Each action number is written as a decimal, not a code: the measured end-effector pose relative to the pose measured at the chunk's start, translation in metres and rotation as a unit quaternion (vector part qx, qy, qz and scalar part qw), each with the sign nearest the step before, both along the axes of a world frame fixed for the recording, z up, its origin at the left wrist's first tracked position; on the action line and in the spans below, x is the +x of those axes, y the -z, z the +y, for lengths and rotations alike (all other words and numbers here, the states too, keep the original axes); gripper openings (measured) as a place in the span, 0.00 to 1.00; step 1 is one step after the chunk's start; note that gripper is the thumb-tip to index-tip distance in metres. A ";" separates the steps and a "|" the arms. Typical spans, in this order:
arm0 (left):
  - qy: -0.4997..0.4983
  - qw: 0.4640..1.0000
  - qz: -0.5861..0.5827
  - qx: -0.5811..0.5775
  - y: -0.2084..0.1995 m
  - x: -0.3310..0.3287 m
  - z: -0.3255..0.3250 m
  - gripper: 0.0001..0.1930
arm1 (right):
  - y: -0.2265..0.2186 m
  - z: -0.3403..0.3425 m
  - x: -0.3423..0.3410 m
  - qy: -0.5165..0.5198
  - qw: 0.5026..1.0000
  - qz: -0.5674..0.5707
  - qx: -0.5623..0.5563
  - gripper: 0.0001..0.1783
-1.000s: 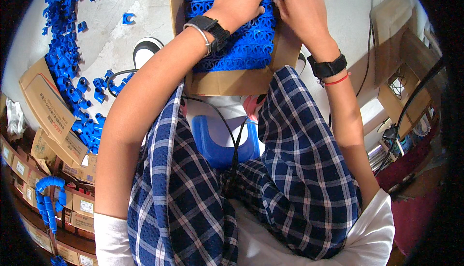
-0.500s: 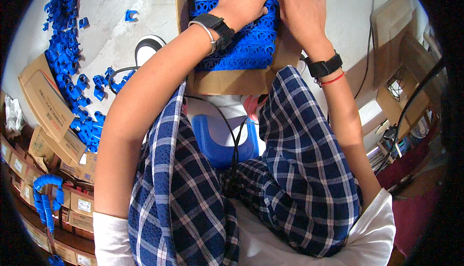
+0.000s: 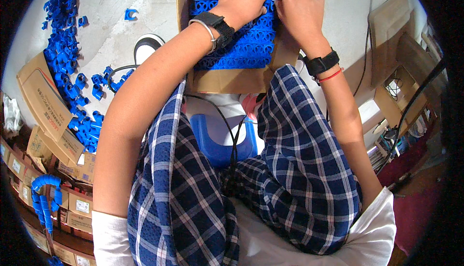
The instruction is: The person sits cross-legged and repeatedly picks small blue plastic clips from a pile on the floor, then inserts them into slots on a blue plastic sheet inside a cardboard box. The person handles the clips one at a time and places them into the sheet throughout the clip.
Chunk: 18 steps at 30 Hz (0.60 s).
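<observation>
Rows of blue plastic pipe clips (image 3: 234, 48) fill an open cardboard box (image 3: 227, 83) between and beyond my knees. Over the far part of the rows, my left hand (image 3: 243, 4) is closed, its back up and its fingers curled under toward the right. Closed as well, my right hand (image 3: 302, 14) is at the box's right side, with bent fingers pointing at the left hand. A narrow gap separates the two hands. Whatever either hand grips is hidden behind the fingers.
Loose blue clips (image 3: 63, 48) lie heaped on the floor at the left, near a cardboard flap (image 3: 46, 101). A blue plastic stool (image 3: 208, 143) stands between my legs. Stacked cartons (image 3: 79, 205) are at lower left. An open carton (image 3: 398, 94) and black cables sit at the right.
My right hand's fingers have shifted slightly and its wrist has moved a little to the left. The left hand stays nearly in place.
</observation>
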<state>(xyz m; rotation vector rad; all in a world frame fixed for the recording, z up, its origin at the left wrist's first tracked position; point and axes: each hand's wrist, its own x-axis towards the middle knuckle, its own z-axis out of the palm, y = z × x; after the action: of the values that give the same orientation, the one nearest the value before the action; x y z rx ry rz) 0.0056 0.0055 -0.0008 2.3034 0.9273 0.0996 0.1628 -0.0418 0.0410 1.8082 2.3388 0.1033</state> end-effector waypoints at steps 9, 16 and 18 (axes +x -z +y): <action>0.001 1.000 0.022 -0.009 -0.001 0.002 0.001 0.14 | -0.002 -0.001 -0.003 0.000 1.000 -0.013 -0.023 0.07; 0.004 1.000 0.024 -0.014 -0.001 0.003 0.002 0.15 | 0.001 0.000 -0.001 0.005 1.000 0.023 -0.015 0.08; 0.005 1.000 0.022 -0.014 -0.001 0.002 0.002 0.15 | 0.002 0.000 -0.003 0.009 1.000 0.026 -0.016 0.07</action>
<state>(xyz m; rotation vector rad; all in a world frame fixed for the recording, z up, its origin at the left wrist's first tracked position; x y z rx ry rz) 0.0078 0.0076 0.0007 2.2920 0.9339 0.0309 0.1602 -0.0419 0.0394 1.8376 2.3438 0.0170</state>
